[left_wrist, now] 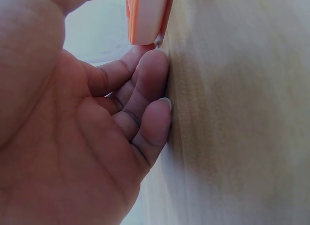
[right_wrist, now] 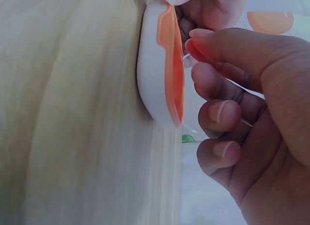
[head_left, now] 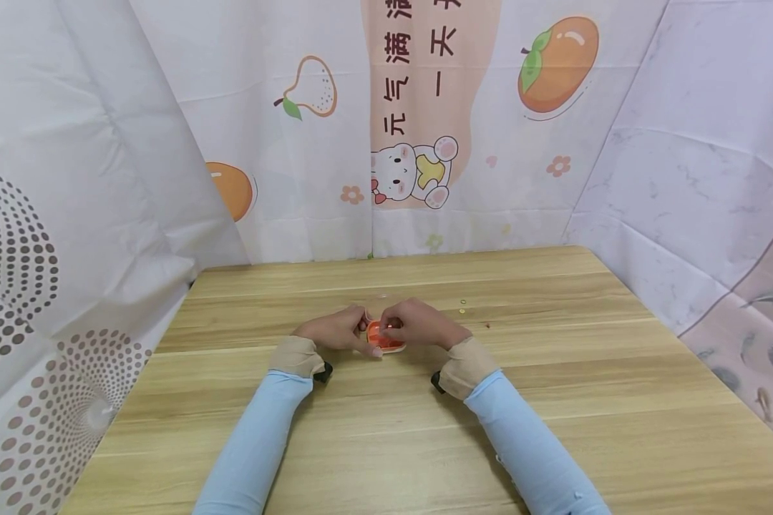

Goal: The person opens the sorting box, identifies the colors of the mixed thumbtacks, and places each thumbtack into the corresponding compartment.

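2 hands (head_left: pixel 338 330) (head_left: pixel 421 323) around orange case (head_left: pixel 382 339), mid-table (head_left: pixel 554 400).

Bare wooden tabletop (head_left: pixel 554 400) lies open to the near side and outward of both hands. Between the left hand (head_left: pixel 338 330) and right hand (head_left: pixel 419 323) the small orange-and-white plastic case (head_left: pixel 383 337) fills the gap. A few tiny yellow beads (head_left: pixel 462 307) lie just beyond the right hand, and printed white curtains (head_left: pixel 296 143) close off the far side.

An orange-and-white case (head_left: pixel 384 336) on a light wood-grain table (head_left: pixel 554 400) (pale blue sleeves (head_left: pixel 258 443)).
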`<control>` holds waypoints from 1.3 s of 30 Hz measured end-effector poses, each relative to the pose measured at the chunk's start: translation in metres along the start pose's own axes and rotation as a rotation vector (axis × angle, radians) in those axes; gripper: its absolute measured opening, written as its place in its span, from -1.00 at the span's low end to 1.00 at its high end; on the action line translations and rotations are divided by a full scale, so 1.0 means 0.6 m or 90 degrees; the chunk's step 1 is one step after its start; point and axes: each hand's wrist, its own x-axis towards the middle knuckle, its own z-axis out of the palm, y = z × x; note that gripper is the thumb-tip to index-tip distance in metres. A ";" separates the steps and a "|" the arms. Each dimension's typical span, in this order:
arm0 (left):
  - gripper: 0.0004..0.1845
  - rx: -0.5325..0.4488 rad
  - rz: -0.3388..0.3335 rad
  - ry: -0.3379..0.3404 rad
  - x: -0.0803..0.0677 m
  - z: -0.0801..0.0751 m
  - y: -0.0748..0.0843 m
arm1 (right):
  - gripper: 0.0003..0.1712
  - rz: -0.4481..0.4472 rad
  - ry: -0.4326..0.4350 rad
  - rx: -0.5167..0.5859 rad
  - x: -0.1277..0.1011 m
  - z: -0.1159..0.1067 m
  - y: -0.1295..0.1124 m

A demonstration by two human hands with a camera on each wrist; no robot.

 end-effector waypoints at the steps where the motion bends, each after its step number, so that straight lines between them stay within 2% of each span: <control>1: -0.35 -0.002 0.001 -0.001 0.000 0.000 0.000 | -0.90 -0.001 0.002 0.003 -0.001 -0.001 0.001; 9: -0.34 -0.011 0.003 -0.004 0.000 -0.001 0.002 | -0.93 0.008 0.008 0.038 -0.009 -0.010 0.010; 15: -0.33 -0.009 -0.009 -0.001 -0.001 0.000 0.002 | -0.92 0.029 0.006 0.042 -0.011 -0.015 0.018; 29: -0.32 -0.007 -0.005 0.001 -0.001 -0.001 0.002 | -0.94 0.054 0.030 0.068 -0.023 -0.027 0.038; 39: -0.33 -0.013 -0.004 0.002 0.001 0.000 0.003 | -0.92 0.062 0.049 0.057 -0.030 -0.035 0.058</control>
